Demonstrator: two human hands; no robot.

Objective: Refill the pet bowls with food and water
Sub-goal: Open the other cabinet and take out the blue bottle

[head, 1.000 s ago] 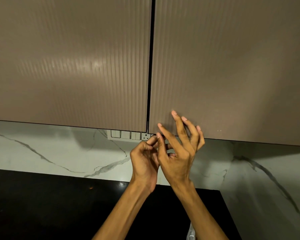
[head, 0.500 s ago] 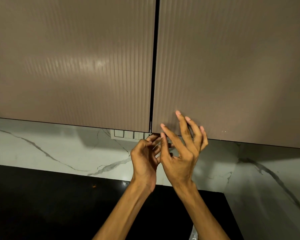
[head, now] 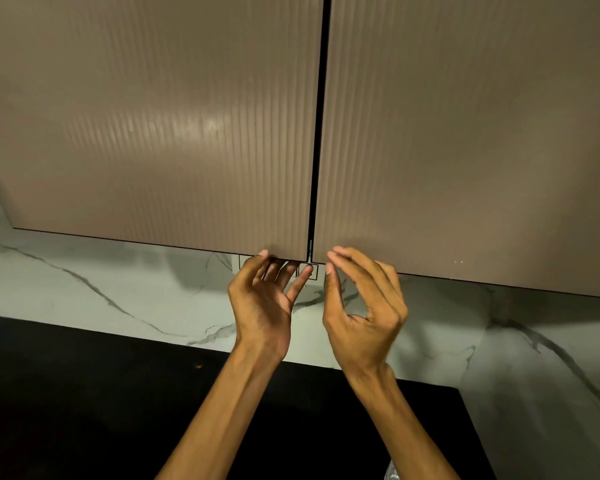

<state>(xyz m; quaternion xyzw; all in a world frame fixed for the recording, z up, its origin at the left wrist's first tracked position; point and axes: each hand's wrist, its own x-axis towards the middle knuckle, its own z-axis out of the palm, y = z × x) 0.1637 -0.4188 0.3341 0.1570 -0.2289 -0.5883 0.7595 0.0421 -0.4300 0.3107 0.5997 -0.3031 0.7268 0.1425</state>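
Note:
No pet bowl, food or water is in view. Two ribbed brown wall cabinet doors fill the upper view, both closed with a thin dark gap between them. My left hand (head: 260, 306) reaches up to the bottom corner of the left door (head: 153, 133). Its thumb lies on the front and its fingers go behind the lower edge. My right hand (head: 364, 306) hovers just below the lower edge of the right door (head: 465, 133), fingers loosely curved, holding nothing.
A white marble backsplash (head: 84, 289) runs under the cabinets, with a switch plate (head: 313, 273) partly hidden behind my left fingers. Below it lies a black countertop (head: 84, 393). A small shiny object (head: 392, 474) peeks in at the bottom edge.
My hands were close together under the door gap and have moved apart. The left hand now takes the left door's bottom edge, and the right hand has moved right and curled its fingers.

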